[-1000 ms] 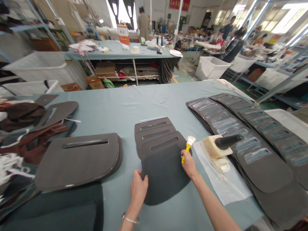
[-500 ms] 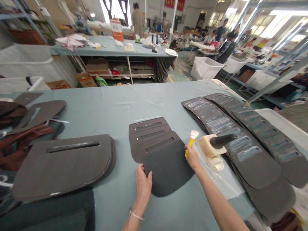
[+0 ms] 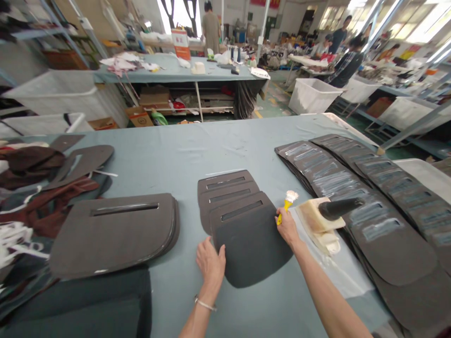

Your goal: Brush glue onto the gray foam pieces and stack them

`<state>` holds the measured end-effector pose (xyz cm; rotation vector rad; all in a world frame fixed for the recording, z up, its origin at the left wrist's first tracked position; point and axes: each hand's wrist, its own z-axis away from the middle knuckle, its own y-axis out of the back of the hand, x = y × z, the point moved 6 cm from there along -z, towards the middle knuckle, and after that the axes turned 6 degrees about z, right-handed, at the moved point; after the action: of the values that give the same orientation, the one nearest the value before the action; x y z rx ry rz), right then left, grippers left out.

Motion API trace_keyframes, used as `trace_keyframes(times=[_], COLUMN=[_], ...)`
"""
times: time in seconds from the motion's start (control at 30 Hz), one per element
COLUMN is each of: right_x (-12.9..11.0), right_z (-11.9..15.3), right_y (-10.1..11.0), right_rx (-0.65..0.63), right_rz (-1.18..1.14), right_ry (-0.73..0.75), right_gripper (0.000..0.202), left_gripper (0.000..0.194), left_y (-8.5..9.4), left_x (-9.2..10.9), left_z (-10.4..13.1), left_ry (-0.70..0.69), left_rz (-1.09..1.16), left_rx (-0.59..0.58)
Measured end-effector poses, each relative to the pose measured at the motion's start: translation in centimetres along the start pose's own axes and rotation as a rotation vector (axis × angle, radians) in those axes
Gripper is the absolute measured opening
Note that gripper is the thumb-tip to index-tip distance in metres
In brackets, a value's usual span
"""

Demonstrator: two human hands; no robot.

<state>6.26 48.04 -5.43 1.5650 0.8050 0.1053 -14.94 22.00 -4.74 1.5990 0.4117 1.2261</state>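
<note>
In the middle of the table lie several overlapping dark grey panels [image 3: 252,253] with rounded corners and long slots. My left hand [image 3: 212,266] is beside the left edge of the nearest panel, thumb and fingers apart, nothing in it. A yellow-handled paintbrush [image 3: 289,201] is gripped in my right hand [image 3: 289,231], bristles pointing up and away. That hand is at the panel's right edge; whether it also pinches the edge I cannot tell. To its right stands a cream, crusted container [image 3: 312,218] with a black cone-shaped piece [image 3: 340,208] lying across it.
At left lies a stack of larger slotted panels [image 3: 116,244], with brown fabric pieces [image 3: 75,197] behind. Overlapping panels [image 3: 398,253] with shiny smears around their slots fill the right side. A plastic sheet [image 3: 347,274] lies under the container. Other people work in the background.
The view has swung slightly left, so everything appears farther right. My left hand's fingers have come off the panel edge and spread. The brush stays in my right hand.
</note>
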Motion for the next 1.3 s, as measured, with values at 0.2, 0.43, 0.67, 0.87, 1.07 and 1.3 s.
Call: trace_keyframes(times=[0.2,0.43,0.67,0.87,1.07,1.3], right_x=[-1.4,-2.2,-1.7,-1.8,-5.2,-18.2], right_z=[1.8,2.3,1.8,1.4,2.0,2.6], right_y=[-1.3,-1.6,-2.0,-1.7,1.2,3.5], right_rx=[0.040,0.042,0.023,0.024,0.131,0.154], right_rz=[-0.005,-0.002,-0.007,0.020,0.160,0.026], right_ry=[0.030,0.013,0.010,0.032,0.085,0.315], right_gripper=[0.019,0.016,0.018,0.019,0.016,0.041], left_gripper=[0.039,0.037,0.036,0.036,0.039,0.036], left_y=[0.1,0.3,0.3,0.3,2.1,11.4], left_x=[-2.4,-3.4,-3.1,-3.0,-3.1,-5.7], left_z=[-1.7,-2.7,-2.6,-2.7,-2.1,-0.1], left_ry=[-0.053,-0.100,-0.082,-0.077,-0.040,-0.125], left_rz=[0.129,0.221,0.198,0.216,0.380,0.395], left_rx=[0.031,0.054,0.040,0.049,0.108,0.221])
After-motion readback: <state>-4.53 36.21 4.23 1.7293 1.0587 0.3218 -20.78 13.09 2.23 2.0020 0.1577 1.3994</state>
